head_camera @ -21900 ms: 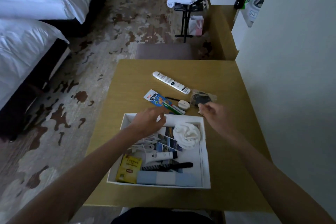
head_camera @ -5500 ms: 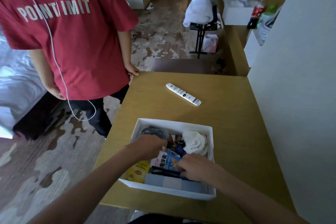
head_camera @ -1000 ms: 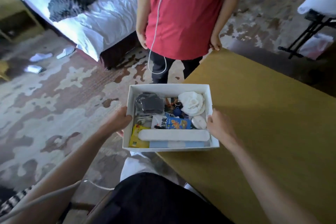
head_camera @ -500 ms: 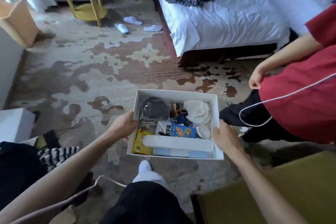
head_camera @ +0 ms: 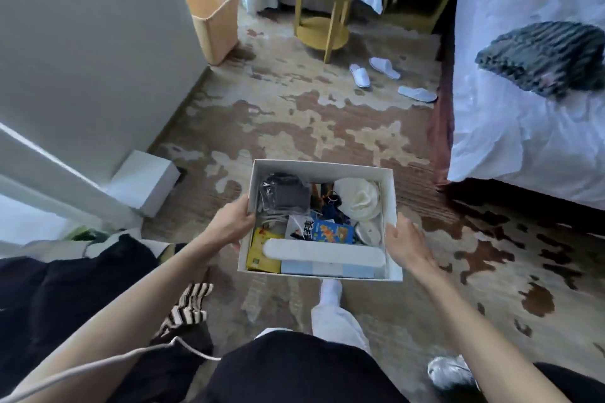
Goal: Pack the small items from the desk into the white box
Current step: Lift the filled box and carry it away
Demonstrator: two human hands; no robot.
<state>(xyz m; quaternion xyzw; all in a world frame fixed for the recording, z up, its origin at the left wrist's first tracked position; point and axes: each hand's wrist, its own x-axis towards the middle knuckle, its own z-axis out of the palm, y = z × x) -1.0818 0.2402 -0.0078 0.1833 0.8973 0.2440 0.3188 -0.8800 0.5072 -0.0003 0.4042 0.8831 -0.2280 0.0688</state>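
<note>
The packed white box [head_camera: 322, 170] has been lifted off the counter and is now gripped between left hand [head_camera: 230, 222] and right hand [head_camera: 406, 240] above the carpet; packing is judged complete.

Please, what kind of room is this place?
Probably a hotel bedroom: a bed with white sheets, white disposable slippers on the patterned carpet, and a small yellow side table.

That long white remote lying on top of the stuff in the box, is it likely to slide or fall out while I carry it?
The remote looks rigid and smooth, resting loose atop the packets, so it may slide if the white box tilts. The box walls rise above it, so falling out seems unlikely. The left hand and right hand grip opposite sides, which probably keeps it level.
</note>
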